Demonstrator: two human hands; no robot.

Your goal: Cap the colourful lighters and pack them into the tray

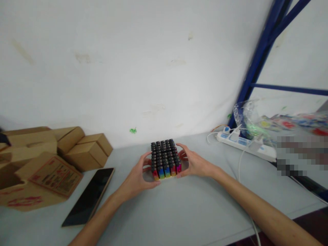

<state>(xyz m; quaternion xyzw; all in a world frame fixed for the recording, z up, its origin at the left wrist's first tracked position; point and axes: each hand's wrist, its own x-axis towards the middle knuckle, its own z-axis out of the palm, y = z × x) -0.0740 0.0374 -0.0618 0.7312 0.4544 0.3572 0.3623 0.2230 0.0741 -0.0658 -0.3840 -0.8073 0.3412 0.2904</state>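
A block of lighters (166, 160) stands upright in close rows at the middle of the table. Black tops face up, and the front bodies show rainbow colours. A thin pale edge, perhaps of a tray, shows below the front row. My left hand (139, 176) is curved round the left side, thumb at the front left corner and fingers behind. On the right side, my right hand (193, 162) grips in the same way, with its thumb near the front right corner. Parts of the fingertips are hidden, and whether the block is lifted I cannot tell.
Left of the hands lies a dark tablet (89, 196). Beyond it are an open cardboard box (38, 201) and small brown boxes (89, 153). A power strip (246, 145) with plugs and a white cable (239, 167) is at right, near clear plastic bags (282, 123) and a blue frame (256, 65).
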